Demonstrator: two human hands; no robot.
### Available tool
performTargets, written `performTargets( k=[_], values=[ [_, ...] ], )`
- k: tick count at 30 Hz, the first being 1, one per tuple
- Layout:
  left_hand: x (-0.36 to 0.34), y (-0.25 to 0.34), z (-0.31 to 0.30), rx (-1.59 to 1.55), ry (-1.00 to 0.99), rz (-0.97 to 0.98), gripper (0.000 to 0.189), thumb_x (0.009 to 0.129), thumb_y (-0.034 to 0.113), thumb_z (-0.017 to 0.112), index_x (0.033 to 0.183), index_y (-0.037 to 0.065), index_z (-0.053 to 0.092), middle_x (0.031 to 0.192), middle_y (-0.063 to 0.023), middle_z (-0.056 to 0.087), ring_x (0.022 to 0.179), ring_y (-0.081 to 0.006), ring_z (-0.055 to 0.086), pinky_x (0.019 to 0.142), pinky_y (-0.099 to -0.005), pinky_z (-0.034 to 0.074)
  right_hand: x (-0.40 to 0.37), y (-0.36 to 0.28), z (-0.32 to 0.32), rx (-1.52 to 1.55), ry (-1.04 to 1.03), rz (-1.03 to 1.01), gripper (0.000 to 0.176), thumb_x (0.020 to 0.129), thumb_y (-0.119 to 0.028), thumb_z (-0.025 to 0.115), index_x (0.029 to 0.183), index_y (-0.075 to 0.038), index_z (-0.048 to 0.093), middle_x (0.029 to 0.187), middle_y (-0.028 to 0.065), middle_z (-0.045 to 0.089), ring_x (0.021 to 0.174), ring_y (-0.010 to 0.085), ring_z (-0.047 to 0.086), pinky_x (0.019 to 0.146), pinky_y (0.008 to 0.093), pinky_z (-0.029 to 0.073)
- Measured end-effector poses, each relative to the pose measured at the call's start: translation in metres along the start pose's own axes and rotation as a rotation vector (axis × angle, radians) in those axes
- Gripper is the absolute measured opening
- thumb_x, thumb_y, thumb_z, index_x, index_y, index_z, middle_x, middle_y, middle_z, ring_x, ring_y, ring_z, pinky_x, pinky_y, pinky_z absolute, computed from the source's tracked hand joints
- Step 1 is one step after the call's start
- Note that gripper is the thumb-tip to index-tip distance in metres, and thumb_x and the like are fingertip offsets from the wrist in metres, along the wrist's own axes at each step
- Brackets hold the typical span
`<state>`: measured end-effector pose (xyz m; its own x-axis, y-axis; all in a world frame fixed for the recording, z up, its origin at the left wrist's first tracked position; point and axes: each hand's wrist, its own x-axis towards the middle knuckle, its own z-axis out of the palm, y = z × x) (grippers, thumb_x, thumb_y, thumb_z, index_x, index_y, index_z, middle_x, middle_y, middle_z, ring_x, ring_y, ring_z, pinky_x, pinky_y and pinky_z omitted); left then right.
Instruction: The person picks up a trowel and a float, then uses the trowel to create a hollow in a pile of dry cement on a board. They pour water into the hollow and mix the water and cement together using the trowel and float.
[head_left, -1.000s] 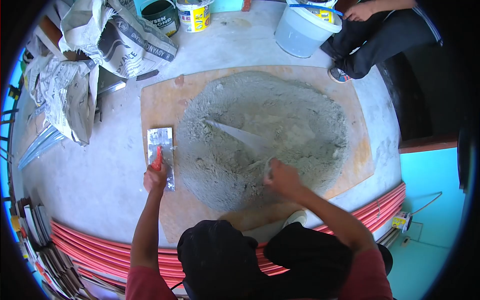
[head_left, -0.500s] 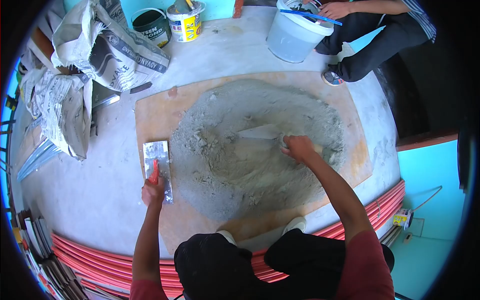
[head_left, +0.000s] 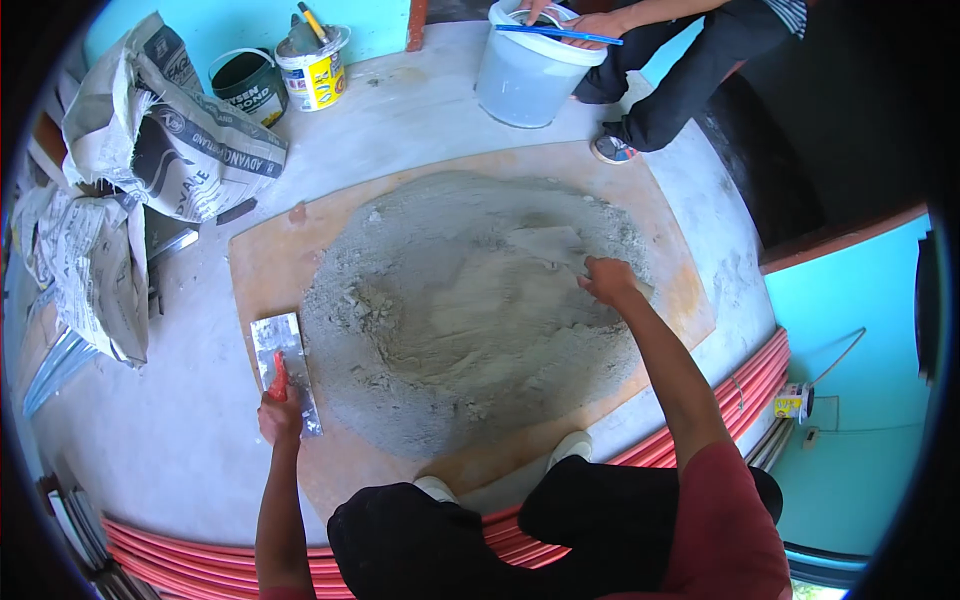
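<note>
My left hand (head_left: 280, 415) is closed round the red handle of a rectangular plastering trowel (head_left: 277, 330). Its flat steel blade lies over the left edge of the brown board (head_left: 262, 262), beside the heap. In my right hand (head_left: 610, 282) is a pointing trowel (head_left: 545, 242), its pale, mortar-smeared blade pointing left and its handle mostly hidden by my fingers. That blade rests on the upper right part of a wide heap of grey cement mix (head_left: 400, 225). The middle of the heap is smoothed, with crumbly lumps round its left side.
Another person's hand (head_left: 592, 28) is at a white bucket (head_left: 530, 85) with a blue bar across it. Cement sacks (head_left: 200, 165), a dark pail (head_left: 250, 90) and a yellow-labelled bucket (head_left: 315, 80) stand back left. Red pipes (head_left: 765, 375) run behind my feet.
The view has shifted, so the surroundings sit further left. My right hand has swept the pointing trowel rightward across the heap, leaving its middle smoother. My left hand still holds the plastering trowel.
</note>
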<state>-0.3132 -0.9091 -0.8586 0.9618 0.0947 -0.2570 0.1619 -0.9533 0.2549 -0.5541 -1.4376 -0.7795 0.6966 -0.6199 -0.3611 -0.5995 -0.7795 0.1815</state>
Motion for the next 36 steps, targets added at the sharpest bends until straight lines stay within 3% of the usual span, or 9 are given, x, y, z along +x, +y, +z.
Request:
performTargets(
  k=[11, 17, 22, 23, 25, 27, 28, 33, 36],
  values=[
    [0.008, -0.011, 0.008, 0.057, 0.011, 0.067, 0.060, 0.076, 0.051, 0.059, 0.102, -0.004, 0.061, 0.092, -0.0238, 0.065, 0.087, -0.0375, 0.064, 0.076, -0.0471, 0.050, -0.072, 0.015, 0.015, -0.038, -0.031, -0.020, 0.040, 0.082, -0.039, 0.058, 0.101, -0.004, 0.059, 0.089, 0.0154, 0.066, 0.085, 0.0329, 0.064, 0.075, 0.0441, 0.051],
    [0.005, 0.008, -0.042, -0.015, -0.044, 0.213, 0.053, 0.077, 0.048, 0.061, 0.101, 0.001, 0.062, 0.096, -0.0241, 0.064, 0.092, -0.0386, 0.062, 0.078, -0.0467, 0.048, -0.089, 0.065, -0.067, -0.153, 0.024, 0.112, 0.039, 0.083, -0.039, 0.058, 0.102, -0.005, 0.058, 0.095, 0.0150, 0.065, 0.087, 0.0303, 0.064, 0.072, 0.0418, 0.051],
    [0.014, 0.028, -0.099, -0.346, -0.046, 0.558, 0.034, 0.077, 0.029, 0.068, 0.084, -0.003, 0.057, 0.075, -0.0190, 0.062, 0.068, -0.0291, 0.060, 0.064, -0.0404, 0.046, -0.174, 0.099, -0.152, -0.203, 0.342, -0.019, 0.034, 0.078, -0.028, 0.062, 0.103, -0.007, 0.054, 0.095, 0.0143, 0.060, 0.082, 0.0300, 0.063, 0.064, 0.0421, 0.051],
    [0.011, 0.040, -0.111, -0.430, -0.005, 0.636, 0.030, 0.075, 0.023, 0.071, 0.079, -0.004, 0.057, 0.066, -0.0138, 0.058, 0.060, -0.0198, 0.054, 0.059, -0.0371, 0.045, -0.183, 0.101, -0.145, -0.128, 0.441, 0.014, 0.035, 0.077, -0.027, 0.062, 0.104, -0.007, 0.053, 0.093, 0.0146, 0.060, 0.080, 0.0298, 0.062, 0.063, 0.0423, 0.051],
    [0.011, 0.064, -0.131, -0.510, -0.099, 0.675, 0.029, 0.074, 0.022, 0.072, 0.075, -0.003, 0.057, 0.063, -0.0108, 0.057, 0.057, -0.0163, 0.052, 0.055, -0.0347, 0.044, -0.186, 0.103, -0.087, 0.068, 0.649, 0.027, 0.036, 0.077, -0.026, 0.062, 0.105, -0.007, 0.054, 0.087, 0.0144, 0.061, 0.076, 0.0292, 0.063, 0.063, 0.0413, 0.052],
    [-0.005, 0.106, -0.153, -0.546, -0.178, 0.640, 0.031, 0.073, 0.023, 0.073, 0.068, -0.003, 0.057, 0.059, -0.0048, 0.056, 0.053, -0.0101, 0.050, 0.047, -0.0291, 0.041, -0.181, 0.083, -0.040, 0.258, 0.323, 0.095, 0.038, 0.079, -0.028, 0.058, 0.110, -0.006, 0.051, 0.086, 0.0185, 0.064, 0.074, 0.0344, 0.063, 0.064, 0.0443, 0.051],
    [-0.020, 0.133, -0.166, -0.510, -0.171, 0.646, 0.033, 0.072, 0.025, 0.074, 0.067, -0.004, 0.058, 0.056, -0.0040, 0.056, 0.050, -0.0096, 0.050, 0.044, -0.0282, 0.040, -0.175, 0.082, -0.032, 0.050, 0.131, 0.030, 0.036, 0.082, -0.028, 0.056, 0.112, -0.009, 0.050, 0.088, 0.0177, 0.063, 0.074, 0.0344, 0.064, 0.064, 0.0441, 0.052],
    [-0.123, 0.244, -0.186, -0.462, -0.157, 1.034, 0.037, 0.072, 0.031, 0.075, 0.089, -0.001, 0.066, 0.067, -0.0125, 0.064, 0.062, -0.0156, 0.059, 0.059, -0.0339, 0.046, -0.201, 0.032, -0.002, 0.136, 0.338, 0.039, 0.030, 0.085, -0.024, 0.053, 0.113, -0.013, 0.051, 0.097, 0.0122, 0.056, 0.085, 0.0306, 0.062, 0.068, 0.0423, 0.052],
    [-0.144, 0.289, -0.134, -0.396, -0.219, 1.013, 0.046, 0.075, 0.040, 0.069, 0.086, -0.003, 0.062, 0.076, -0.0241, 0.063, 0.072, -0.0349, 0.065, 0.063, -0.0399, 0.048, -0.210, 0.016, -0.008, 0.190, 0.357, 0.093, 0.033, 0.085, -0.024, 0.052, 0.116, -0.013, 0.050, 0.101, 0.0144, 0.053, 0.090, 0.0310, 0.059, 0.067, 0.0413, 0.052]
  ],
)
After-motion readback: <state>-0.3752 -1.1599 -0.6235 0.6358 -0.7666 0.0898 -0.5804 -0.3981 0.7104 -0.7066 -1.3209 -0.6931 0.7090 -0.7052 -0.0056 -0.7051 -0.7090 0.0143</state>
